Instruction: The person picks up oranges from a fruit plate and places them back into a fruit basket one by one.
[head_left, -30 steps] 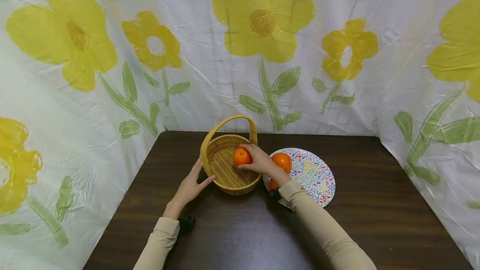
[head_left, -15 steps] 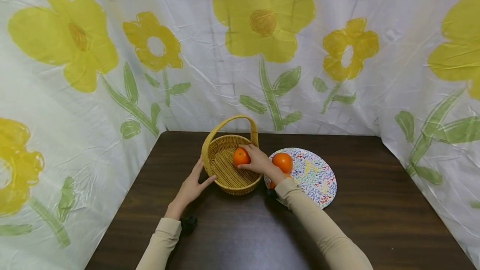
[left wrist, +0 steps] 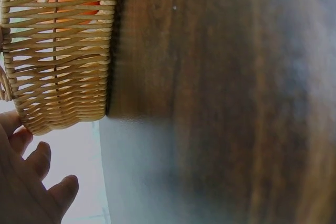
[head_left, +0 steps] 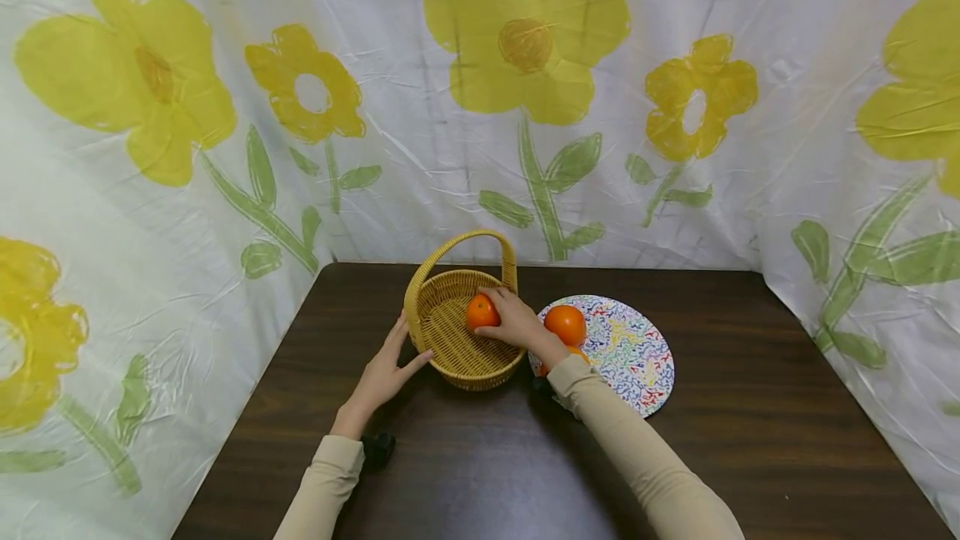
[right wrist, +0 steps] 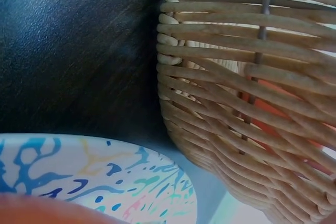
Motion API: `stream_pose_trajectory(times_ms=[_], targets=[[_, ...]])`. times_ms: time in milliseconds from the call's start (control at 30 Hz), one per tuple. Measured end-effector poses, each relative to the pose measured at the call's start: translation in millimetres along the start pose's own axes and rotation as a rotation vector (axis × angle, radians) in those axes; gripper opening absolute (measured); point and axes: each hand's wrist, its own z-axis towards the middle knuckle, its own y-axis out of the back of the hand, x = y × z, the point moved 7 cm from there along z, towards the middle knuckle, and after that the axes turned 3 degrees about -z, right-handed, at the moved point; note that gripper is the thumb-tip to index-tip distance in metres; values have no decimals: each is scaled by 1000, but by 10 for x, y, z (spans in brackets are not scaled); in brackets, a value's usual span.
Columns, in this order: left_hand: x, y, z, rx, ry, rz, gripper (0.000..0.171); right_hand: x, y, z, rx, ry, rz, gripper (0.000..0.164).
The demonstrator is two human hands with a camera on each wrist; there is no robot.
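In the head view a yellow wicker basket [head_left: 465,369] with a tall arched handle stands on the table. My right hand [head_left: 517,325] reaches over its right rim and holds an orange [head_left: 482,312] inside it, fingertips above and thumb below. My left hand [head_left: 381,375] rests against the basket's left side with thumb and fingers spread wide. Through the weave in the right wrist view, part of the orange [right wrist: 273,111] shows reddish. Two more oranges lie on the patterned plate: one orange [head_left: 566,325] in plain sight, the other orange [head_left: 574,353] partly hidden by my right wrist.
The round plate [head_left: 630,348] with multicoloured squiggles stands right of the basket, close to it. Under both is a dark wood table [head_left: 750,407]. A white curtain [head_left: 420,173] with yellow flowers hangs behind the table and along its sides.
Between one second and half a second ago my right wrist shifts slightly left, showing less of the plate's front edge. The orange stays in my right hand; my left hand keeps its place at the basket.
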Motion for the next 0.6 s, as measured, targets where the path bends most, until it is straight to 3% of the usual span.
stream_pose_trajectory(times_ms=[600], targets=[[18,-10,1,8,15,-9,77,61,102,-67,-4,26,25,77]])
